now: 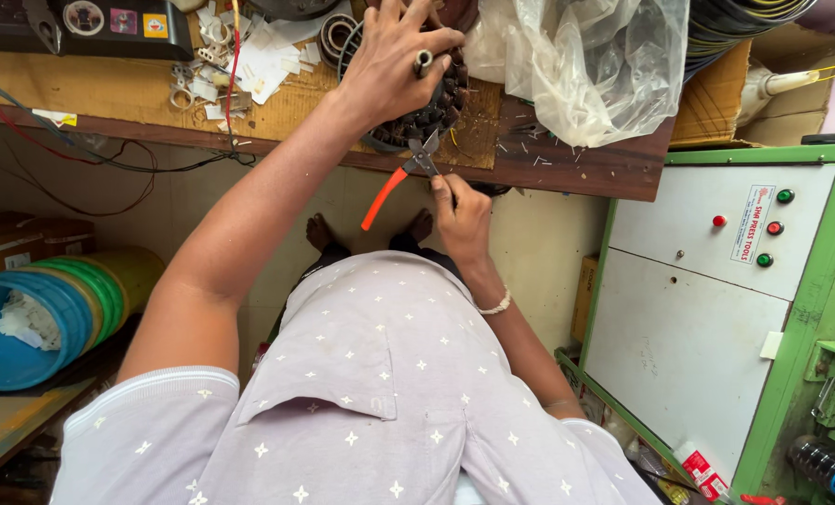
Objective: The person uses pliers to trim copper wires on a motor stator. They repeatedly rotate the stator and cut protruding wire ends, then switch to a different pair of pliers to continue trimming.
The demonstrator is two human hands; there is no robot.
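Your left-hand fingers [415, 26] are spread wide, palm flat on the stator [428, 105], pinning it, not gripping. One finger wears a ring. Your right hand [462, 217] is curled shut round the cutters [417, 164]; one orange handle pokes out toward 8 o'clock, the other is hidden in your fist.

The stator, a dark ring of wound coils, sits at the near edge of the bench [576, 168], at 12 o'clock from your chest. The cutter nose touches its near rim at 6 o'clock on the ring. Can't tell how far the jaws are open or what's between them; too small.

My read: you're mid-trim on the winding leads or ties at that rim. The next snip needs the left palm steady so the ring doesn't rock, and the nose kept off the coil wire itself.

Around it: paper scraps [268, 56] and loose rings at 10 o'clock, plastic bag [586, 65] at 2 o'clock. Green control cabinet [717, 281] with buttons off at 3 o'clock. Blue and green drums [43, 309] under the bench at 9 o'clock.
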